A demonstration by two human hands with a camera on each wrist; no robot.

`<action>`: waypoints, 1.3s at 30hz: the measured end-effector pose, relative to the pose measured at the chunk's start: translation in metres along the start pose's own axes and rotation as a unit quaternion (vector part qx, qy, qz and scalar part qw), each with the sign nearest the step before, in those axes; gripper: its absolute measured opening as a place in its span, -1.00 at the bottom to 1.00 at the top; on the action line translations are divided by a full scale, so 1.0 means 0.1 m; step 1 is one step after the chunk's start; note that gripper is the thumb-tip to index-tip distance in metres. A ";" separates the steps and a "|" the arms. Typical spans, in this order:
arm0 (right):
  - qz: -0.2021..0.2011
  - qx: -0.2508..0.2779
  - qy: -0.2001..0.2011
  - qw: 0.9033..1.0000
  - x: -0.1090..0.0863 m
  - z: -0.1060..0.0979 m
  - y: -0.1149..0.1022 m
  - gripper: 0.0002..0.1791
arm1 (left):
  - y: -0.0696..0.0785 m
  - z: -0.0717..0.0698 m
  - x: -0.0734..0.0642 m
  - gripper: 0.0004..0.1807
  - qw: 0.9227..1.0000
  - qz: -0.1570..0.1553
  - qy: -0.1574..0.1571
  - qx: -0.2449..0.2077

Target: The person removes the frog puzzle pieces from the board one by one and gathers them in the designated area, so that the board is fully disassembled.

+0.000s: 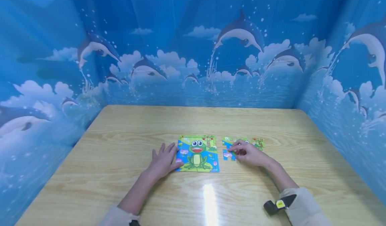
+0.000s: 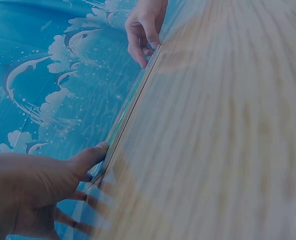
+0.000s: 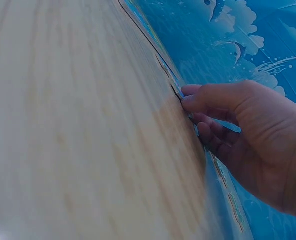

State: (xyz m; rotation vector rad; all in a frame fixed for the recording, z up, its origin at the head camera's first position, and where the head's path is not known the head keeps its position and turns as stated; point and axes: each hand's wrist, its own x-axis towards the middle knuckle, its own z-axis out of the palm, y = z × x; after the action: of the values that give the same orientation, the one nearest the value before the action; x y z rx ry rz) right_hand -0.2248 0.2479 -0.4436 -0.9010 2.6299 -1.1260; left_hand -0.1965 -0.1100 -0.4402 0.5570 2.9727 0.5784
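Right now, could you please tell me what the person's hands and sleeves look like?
The left hand and right hand are ungloved. The left sleeve and right sleeve are pale. The right one bears a black device with a yellow label; a cropped black item shows at the left one's edge.

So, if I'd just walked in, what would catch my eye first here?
Probably the blue backdrop with leaping dolphins, wrapping behind and along both sides of the wooden table. Next comes the grinning frog picture near the table's middle, with the person's left hand at its left edge. Just right of it, the right hand is on colourful puzzle pieces.
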 end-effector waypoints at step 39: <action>0.002 0.033 -0.026 0.999 0.76 0.45 -0.77 -0.66 | 0.01 -0.03 -0.01 -0.32 1.000 0.005 -0.005 0.007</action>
State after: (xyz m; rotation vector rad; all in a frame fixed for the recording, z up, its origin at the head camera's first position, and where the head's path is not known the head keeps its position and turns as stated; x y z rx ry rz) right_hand -0.2352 0.1351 -0.4141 -0.9005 2.5356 -1.1657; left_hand -0.1954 -0.1106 -0.4373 0.5733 2.9690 0.5535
